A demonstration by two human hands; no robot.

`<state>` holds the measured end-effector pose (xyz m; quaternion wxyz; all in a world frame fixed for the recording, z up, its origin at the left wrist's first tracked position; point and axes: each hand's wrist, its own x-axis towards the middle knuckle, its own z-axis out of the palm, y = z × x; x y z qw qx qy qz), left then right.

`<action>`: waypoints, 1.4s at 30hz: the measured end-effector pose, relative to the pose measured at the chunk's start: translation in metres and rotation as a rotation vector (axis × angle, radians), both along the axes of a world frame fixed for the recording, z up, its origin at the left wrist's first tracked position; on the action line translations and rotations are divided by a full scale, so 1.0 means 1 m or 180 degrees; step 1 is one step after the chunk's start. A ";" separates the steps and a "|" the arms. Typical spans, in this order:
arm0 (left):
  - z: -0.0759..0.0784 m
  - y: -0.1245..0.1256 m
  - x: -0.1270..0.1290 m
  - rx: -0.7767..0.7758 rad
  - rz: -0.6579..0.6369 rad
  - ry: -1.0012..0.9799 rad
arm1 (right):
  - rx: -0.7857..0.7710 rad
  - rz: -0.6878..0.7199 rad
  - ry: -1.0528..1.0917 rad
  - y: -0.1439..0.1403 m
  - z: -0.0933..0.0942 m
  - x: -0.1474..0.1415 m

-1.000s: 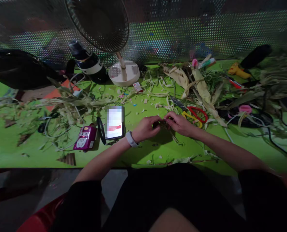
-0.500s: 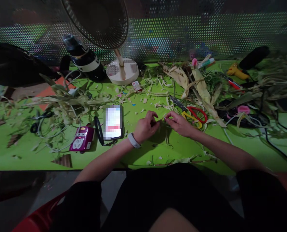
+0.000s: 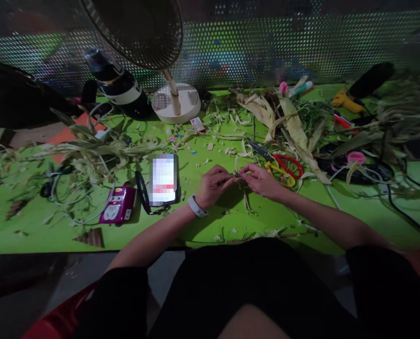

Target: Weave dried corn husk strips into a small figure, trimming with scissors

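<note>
My left hand (image 3: 215, 187), with a pale band on its wrist, is closed in a pinch. My right hand (image 3: 261, 181) pinches from the other side, fingertips almost touching the left ones. Between them is a small bundle of pale green corn husk strips (image 3: 236, 165), one end sticking up; its finer shape is too small to make out. More thin husk strips (image 3: 247, 202) show just below the fingers. Right of my right hand lie scissors with red and yellow handles (image 3: 289, 165), blades pointing away to the left.
Left of my hands lie a lit phone (image 3: 163, 180) and a purple power socket (image 3: 118, 205) with a cable. Behind stand a fan (image 3: 176, 104) and a dark bottle (image 3: 120, 84). Dried corn husks (image 3: 294, 122) and a yellow glue gun (image 3: 347, 100) lie at the back right. Scraps litter the green table (image 3: 203, 230).
My hands have come closer together, and the left fingers have closed in toward the right fingertips. A pale husk end now stands up between them. The view has shifted slightly.
</note>
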<state>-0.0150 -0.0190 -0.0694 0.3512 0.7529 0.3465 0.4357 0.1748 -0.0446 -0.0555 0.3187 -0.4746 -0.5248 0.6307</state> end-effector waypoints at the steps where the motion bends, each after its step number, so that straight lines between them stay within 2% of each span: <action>1: 0.000 0.000 0.000 -0.0075 0.0024 -0.0030 | 0.0229 -0.0047 -0.0091 -0.001 0.002 -0.001; 5: 0.004 -0.003 0.001 -0.0361 -0.0005 -0.0099 | 0.0880 -0.0092 -0.0452 -0.007 0.004 -0.005; 10: 0.006 -0.005 0.001 -0.0679 -0.0048 -0.0352 | 0.1510 -0.0147 -0.0690 -0.007 -0.005 -0.002; 14: 0.006 -0.005 0.002 -0.1093 -0.0378 -0.0532 | 0.1999 -0.0170 -0.0822 -0.007 -0.007 0.000; 17: 0.006 -0.007 0.003 -0.1502 -0.0540 -0.0651 | 0.2132 -0.0181 -0.0808 -0.008 -0.005 -0.001; 20: 0.007 -0.011 0.004 -0.1889 -0.0513 -0.0789 | 0.2149 -0.0245 -0.0750 -0.009 -0.006 -0.002; 24: 0.006 -0.015 0.006 -0.2167 -0.0544 -0.1012 | 0.2109 -0.0343 -0.0750 -0.010 -0.010 -0.003; 31: 0.006 -0.010 0.003 -0.2133 -0.0563 -0.1174 | 0.1626 -0.0520 -0.0479 -0.009 -0.010 -0.003; 36: 0.006 -0.006 -0.003 -0.2246 -0.0589 -0.0951 | 0.1452 -0.0524 -0.0463 -0.007 -0.008 -0.002; 42: 0.011 -0.003 -0.006 -0.0878 -0.0597 -0.0078 | 0.1353 -0.0512 -0.0460 -0.004 -0.010 -0.002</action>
